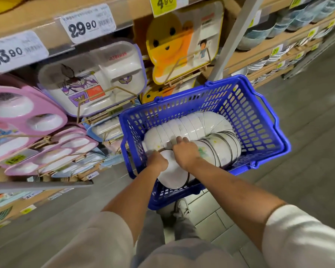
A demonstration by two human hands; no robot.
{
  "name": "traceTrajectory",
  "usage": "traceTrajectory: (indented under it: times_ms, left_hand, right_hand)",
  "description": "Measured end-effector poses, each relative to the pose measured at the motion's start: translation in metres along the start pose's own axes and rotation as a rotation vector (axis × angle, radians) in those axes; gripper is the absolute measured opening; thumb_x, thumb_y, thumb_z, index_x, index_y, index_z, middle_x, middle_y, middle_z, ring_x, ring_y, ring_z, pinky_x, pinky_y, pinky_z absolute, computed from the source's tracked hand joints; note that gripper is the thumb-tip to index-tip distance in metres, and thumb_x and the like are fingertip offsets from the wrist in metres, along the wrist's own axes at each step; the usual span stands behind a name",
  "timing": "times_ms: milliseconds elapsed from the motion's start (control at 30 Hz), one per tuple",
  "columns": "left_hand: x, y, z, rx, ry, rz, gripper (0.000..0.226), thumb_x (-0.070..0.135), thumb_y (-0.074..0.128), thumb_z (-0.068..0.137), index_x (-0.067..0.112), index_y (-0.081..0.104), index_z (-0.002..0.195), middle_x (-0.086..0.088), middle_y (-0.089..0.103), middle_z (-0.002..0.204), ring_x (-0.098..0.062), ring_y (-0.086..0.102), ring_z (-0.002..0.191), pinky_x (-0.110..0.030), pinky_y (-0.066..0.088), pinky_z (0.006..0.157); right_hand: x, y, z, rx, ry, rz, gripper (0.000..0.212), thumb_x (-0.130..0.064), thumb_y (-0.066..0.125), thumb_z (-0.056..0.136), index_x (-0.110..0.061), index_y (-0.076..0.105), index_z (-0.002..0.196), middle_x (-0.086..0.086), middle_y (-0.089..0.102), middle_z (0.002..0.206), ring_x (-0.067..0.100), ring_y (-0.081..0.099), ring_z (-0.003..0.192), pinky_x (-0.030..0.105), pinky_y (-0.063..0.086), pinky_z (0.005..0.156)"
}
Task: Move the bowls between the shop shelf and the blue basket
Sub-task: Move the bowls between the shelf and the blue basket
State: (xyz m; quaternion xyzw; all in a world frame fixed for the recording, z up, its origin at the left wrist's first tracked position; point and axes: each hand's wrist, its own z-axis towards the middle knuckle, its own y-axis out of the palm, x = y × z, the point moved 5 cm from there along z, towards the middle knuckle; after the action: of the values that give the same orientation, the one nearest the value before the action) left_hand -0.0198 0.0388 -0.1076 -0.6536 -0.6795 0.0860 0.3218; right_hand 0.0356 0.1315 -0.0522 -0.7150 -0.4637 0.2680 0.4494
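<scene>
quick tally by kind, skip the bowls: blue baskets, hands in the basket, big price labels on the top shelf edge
blue basket: 1
hands: 2 (left hand, right hand)
big price labels: 3 (23 90, 29 90, 4 90)
total: 6

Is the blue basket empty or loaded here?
Loaded: nested white bowls lie on their sides inside the blue basket, covering much of its floor.

Left white tag (16, 53): "23 90", on the shop shelf (33, 18) edge.
Middle white tag (88, 23): "29 90", same edge.
Yellow tag (165, 4): "4 90", further right.
Small print: too blurred to read.
</scene>
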Motion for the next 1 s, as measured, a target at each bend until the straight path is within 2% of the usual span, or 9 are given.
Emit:
traceTrajectory:
  times_ms: [133,233,333,467,567,700,800,900,1000]
  left_hand:
    - [-0.011,0.01,0.005,0.005,-0.069,-0.069,0.067,0.01,0.048,0.095,-0.003,0.01,0.149,-0.02,0.047,0.139,-0.034,0.05,0.124,-0.035,0.045,0.094]
    - [-0.015,0.014,0.007,0.002,-0.11,-0.141,0.059,0.005,0.044,0.095,0.0,0.021,0.149,-0.02,0.048,0.139,-0.035,0.049,0.124,-0.036,0.045,0.096]
    - [-0.014,0.015,0.009,0.013,-0.115,-0.164,0.048,0.005,0.042,0.096,0.0,0.036,0.143,-0.019,0.051,0.136,-0.034,0.052,0.121,-0.035,0.047,0.091]
    - [-0.014,0.015,0.009,0.001,-0.096,-0.152,0.042,0.004,0.041,0.096,-0.001,0.042,0.138,-0.02,0.053,0.132,-0.034,0.055,0.116,-0.033,0.047,0.084]
    - [-0.013,0.013,0.006,-0.01,-0.085,-0.117,0.046,0.005,0.04,0.097,-0.003,0.036,0.142,-0.021,0.052,0.133,-0.034,0.054,0.117,-0.035,0.049,0.09]
    - [-0.009,0.007,-0.001,0.032,-0.059,0.009,0.045,0.008,0.046,0.097,-0.004,0.038,0.139,-0.022,0.051,0.134,-0.035,0.053,0.121,-0.037,0.047,0.095]
    - [-0.005,0.003,-0.006,0.071,-0.033,0.103,0.044,0.006,0.05,0.095,-0.001,0.04,0.138,-0.021,0.049,0.137,-0.035,0.051,0.123,-0.038,0.047,0.097]
    - [-0.001,-0.004,-0.016,0.134,-0.003,0.189,0.039,0.005,0.051,0.094,0.001,0.046,0.133,-0.019,0.052,0.133,-0.034,0.054,0.12,-0.039,0.048,0.093]
    - [0.003,-0.012,-0.026,0.176,0.075,0.212,0.038,0.009,0.05,0.095,0.002,0.047,0.132,-0.019,0.054,0.131,-0.035,0.055,0.118,-0.039,0.048,0.092]
  right_hand:
    - [0.003,0.003,-0.004,0.047,-0.009,-0.037,0.042,-0.005,0.043,0.092,-0.005,0.045,0.134,0.015,0.046,0.13,0.033,0.046,0.116,0.038,0.045,0.084]
    - [0.005,0.007,-0.005,0.076,-0.017,-0.048,0.044,-0.008,0.043,0.093,-0.006,0.044,0.137,0.015,0.045,0.131,0.033,0.045,0.116,0.039,0.043,0.086]
    - [0.006,0.011,-0.005,0.092,-0.012,-0.054,0.044,-0.011,0.043,0.094,-0.008,0.045,0.137,0.014,0.045,0.132,0.033,0.044,0.117,0.04,0.041,0.089]
    - [0.004,0.018,-0.007,0.115,-0.031,-0.058,0.041,-0.014,0.045,0.095,-0.011,0.044,0.135,0.012,0.045,0.133,0.031,0.043,0.119,0.04,0.037,0.093]
    - [0.005,0.021,-0.006,0.139,-0.046,-0.021,0.043,-0.014,0.043,0.096,-0.012,0.039,0.139,0.01,0.047,0.134,0.029,0.043,0.12,0.039,0.034,0.096]
    - [0.01,0.022,-0.004,0.14,-0.039,0.05,0.038,-0.013,0.035,0.098,-0.012,0.041,0.135,0.009,0.052,0.132,0.028,0.044,0.123,0.037,0.033,0.098]
    - [0.015,0.023,-0.003,0.113,-0.035,0.085,0.036,-0.01,0.039,0.096,-0.011,0.042,0.132,0.01,0.053,0.134,0.026,0.038,0.132,0.038,0.032,0.104]
    - [0.018,0.019,-0.004,0.098,-0.042,0.116,0.036,-0.012,0.038,0.098,-0.009,0.041,0.134,0.012,0.052,0.139,0.024,0.025,0.143,0.042,0.022,0.113]
    - [0.022,0.012,-0.008,0.103,-0.043,0.143,0.033,-0.012,0.035,0.1,-0.011,0.042,0.132,0.011,0.058,0.13,0.022,0.034,0.139,0.043,0.015,0.115]
